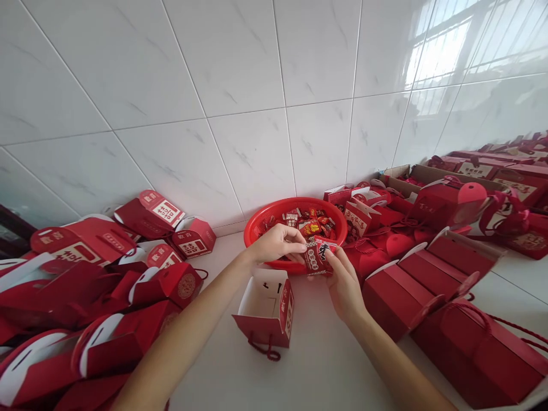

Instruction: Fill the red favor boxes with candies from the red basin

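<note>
Both of my hands meet over the front rim of a red plastic basket (257, 220) that holds wrapped sweets (311, 228). My left hand (280, 242) pinches the left edge of a dark red candy packet (315, 258) with white lettering. On its right side, my right hand (342, 277) grips the same packet between thumb and fingers. Just below and left of the hands stands a red paper gift box (268, 311), its top open and its white inside showing. A red cord handle (268, 351) hangs from its near side.
Many red gift boxes (145, 285) are piled at the left. More boxes (432, 274) and a cardboard carton (396, 171) crowd the right. Behind the white tabletop (317, 365) rises a white tiled wall (252, 137).
</note>
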A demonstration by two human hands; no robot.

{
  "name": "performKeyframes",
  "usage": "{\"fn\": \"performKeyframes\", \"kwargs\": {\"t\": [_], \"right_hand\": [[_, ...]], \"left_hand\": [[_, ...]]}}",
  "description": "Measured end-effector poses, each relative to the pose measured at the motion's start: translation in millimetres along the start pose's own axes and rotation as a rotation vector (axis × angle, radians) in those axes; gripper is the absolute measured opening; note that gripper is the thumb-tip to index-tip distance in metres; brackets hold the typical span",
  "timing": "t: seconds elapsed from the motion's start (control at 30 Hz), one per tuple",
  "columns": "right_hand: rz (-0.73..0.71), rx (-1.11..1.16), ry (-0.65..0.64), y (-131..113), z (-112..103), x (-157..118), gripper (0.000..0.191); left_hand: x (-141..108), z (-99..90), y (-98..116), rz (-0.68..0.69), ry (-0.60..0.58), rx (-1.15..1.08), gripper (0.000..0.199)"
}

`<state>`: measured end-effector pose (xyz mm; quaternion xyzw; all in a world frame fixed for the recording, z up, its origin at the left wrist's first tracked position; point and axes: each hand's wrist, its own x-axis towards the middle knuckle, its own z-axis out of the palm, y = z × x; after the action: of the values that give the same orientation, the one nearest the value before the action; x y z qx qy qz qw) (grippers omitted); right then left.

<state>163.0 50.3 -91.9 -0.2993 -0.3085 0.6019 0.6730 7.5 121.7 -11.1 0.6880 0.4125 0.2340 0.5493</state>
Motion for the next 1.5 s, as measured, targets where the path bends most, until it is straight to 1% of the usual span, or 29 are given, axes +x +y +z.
{"fn": "performKeyframes", "kwargs": {"t": [0.07,0.13,0.2,0.23,0.27,0.3,0.37,0.4,0.43,0.5,0.6,0.67,0.77,0.87,0.97,1.03,1.1,1.2,1.33,1.5], "right_hand": [[-0.019,-0.042,-0.037,-1,0,-1,0.038],[-0.028,-0.085,-0.058,-1,0,-2,0.043],[-0.024,-0.106,-0.059,-2,-1,-2,0.045],[-0.024,-0.109,-0.056,-1,-1,-2,0.045],[-0.029,-0.112,-0.051,-1,-1,-2,0.045],[-0.037,-0.117,-0.044,-1,-2,-1,0.044],[-0.054,-0.128,-0.024,-1,-3,-1,0.042],[-0.061,-0.132,-0.013,-1,-3,0,0.042],[-0.065,-0.135,0.0,-1,-4,0,0.041],[-0.07,-0.137,0.03,-1,-5,1,0.042],[-0.071,-0.136,0.066,0,-6,3,0.043],[-0.067,-0.132,0.075,0,-7,3,0.043],[-0.061,-0.128,0.077,1,-8,4,0.042],[-0.056,-0.129,0.083,0,-7,4,0.044],[-0.051,-0.133,0.09,-1,-6,4,0.046],[-0.051,-0.134,0.087,-1,-5,3,0.045],[-0.056,-0.138,0.085,-1,-5,3,0.044],[-0.072,-0.143,0.091,-1,-5,3,0.044],[-0.07,-0.143,0.08,-1,-5,3,0.045],[-0.073,-0.126,0.071,-2,-4,3,0.045]], "left_hand": [[-2,4.4,-3,-0.012,-0.005,-0.009,0.03],[-3,5.8,-4,-0.017,-0.036,-0.021,0.031],[-3,3.5,-3,-0.013,-0.073,0.006,0.032],[-3,0.4,-3,-0.006,-0.073,0.039,0.032],[-1,-4.1,-3,0.007,-0.051,0.089,0.032],[3,-10.1,-5,0.023,-0.004,0.167,0.032],[13,-25.9,-12,0.053,0.126,0.355,0.028],[19,-35.0,-17,0.054,0.196,0.487,0.025],[26,-44.1,-24,0.038,0.227,0.539,0.022],[38,-59.8,-39,-0.001,0.243,0.606,0.018],[50,-71.4,-58,-0.045,0.219,0.7,0.02],[54,-70.8,-65,-0.062,0.168,0.751,0.028],[57,-64.3,-69,-0.072,0.059,0.8,0.043],[57,-59.3,-68,-0.078,-0.052,0.815,0.052],[56,-57.7,-65,-0.064,-0.098,0.809,0.052],[56,-57.3,-64,-0.061,-0.119,0.793,0.049],[56,-57.0,-64,-0.065,-0.132,0.771,0.042],[57,-57.4,-66,-0.059,-0.101,0.725,0.033],[58,-60.1,-68,0.001,-0.021,0.632,0.033],[58,-61.3,-67,0.063,-0.012,0.458,0.034]]}}
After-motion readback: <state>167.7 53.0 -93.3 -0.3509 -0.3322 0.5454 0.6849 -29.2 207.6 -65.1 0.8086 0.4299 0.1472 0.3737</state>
